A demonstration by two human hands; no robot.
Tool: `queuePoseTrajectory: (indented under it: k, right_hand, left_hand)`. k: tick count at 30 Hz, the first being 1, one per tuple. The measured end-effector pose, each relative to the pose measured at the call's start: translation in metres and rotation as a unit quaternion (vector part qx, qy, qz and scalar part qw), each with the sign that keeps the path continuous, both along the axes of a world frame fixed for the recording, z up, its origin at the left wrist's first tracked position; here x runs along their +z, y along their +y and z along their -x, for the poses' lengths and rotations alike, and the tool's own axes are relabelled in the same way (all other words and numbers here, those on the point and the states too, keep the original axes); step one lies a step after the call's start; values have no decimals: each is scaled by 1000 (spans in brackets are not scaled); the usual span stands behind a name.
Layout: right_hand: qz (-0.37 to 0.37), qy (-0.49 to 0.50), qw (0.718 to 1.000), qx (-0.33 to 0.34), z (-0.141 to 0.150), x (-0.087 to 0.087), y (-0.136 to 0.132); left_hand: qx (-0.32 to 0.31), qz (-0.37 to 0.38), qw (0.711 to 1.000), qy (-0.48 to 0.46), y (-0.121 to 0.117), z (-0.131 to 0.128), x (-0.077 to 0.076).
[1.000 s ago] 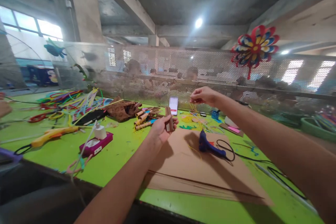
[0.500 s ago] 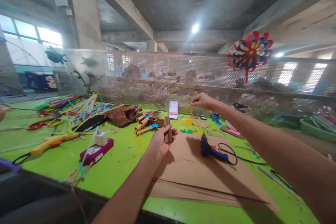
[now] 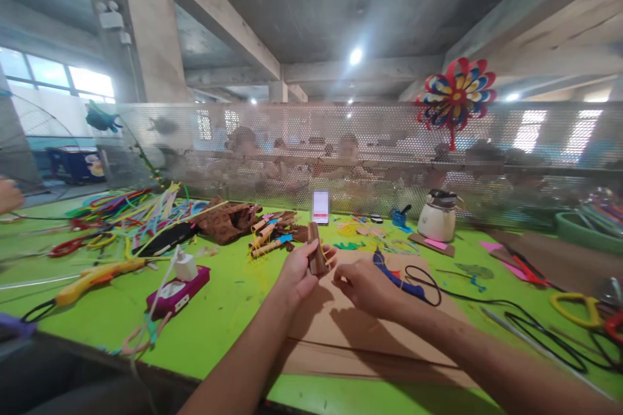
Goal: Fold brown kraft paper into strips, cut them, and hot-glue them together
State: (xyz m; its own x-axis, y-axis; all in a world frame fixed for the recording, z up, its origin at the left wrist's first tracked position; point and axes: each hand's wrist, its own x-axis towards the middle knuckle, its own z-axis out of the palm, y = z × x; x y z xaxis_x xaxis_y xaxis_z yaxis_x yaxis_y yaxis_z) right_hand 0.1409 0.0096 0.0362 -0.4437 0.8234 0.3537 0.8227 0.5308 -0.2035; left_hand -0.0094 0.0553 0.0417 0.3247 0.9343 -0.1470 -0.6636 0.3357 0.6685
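Note:
My left hand point(image 3: 299, 272) is closed around a brown striped piece point(image 3: 316, 253) that looks like folded or rolled cardboard, held upright. A bit of yellow string point(image 3: 326, 255) shows at its side by the fingers. Just right of it is my right hand point(image 3: 363, 285), its fingers curled together over the cardboard sheets point(image 3: 360, 353); what they hold, if anything, is too small to make out. Partly behind this hand lies a blue glue gun point(image 3: 396, 275) with a black cord.
Brown rolls with yellow string point(image 3: 267, 233) lie beyond my left hand, near an upright phone point(image 3: 320, 206). A purple power strip point(image 3: 179, 288) and yellow glue gun point(image 3: 100, 277) are left. A kettle point(image 3: 437, 217) and yellow-handled scissors point(image 3: 577, 308) are right. Another person's hand point(image 3: 10, 196) shows far left.
My right hand has come down and toward me, from raised out over the far side of the table to beside the brown piece. My left hand still holds that piece in nearly the same place.

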Motion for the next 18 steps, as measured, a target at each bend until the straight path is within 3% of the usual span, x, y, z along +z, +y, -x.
queuePoseTrajectory:
  k: [3,7,15,18]
  right_hand:
    - [56,73,996,-6,-7,-17,-13]
    - [83,111,990,20,-12,-27,-33]
    - [199,103,973,61,-24,-24,-78]
    - [204,96,972,60,-32,-21,-94]
  left_hand:
    - [14,-16,999,31,1,0,-4]
    - [-11,-25,999,25,3,2,-4]
    - [-15,-12,1000,-8,8,15,6]
    - [-32,-24,999,-4,8,19,10]
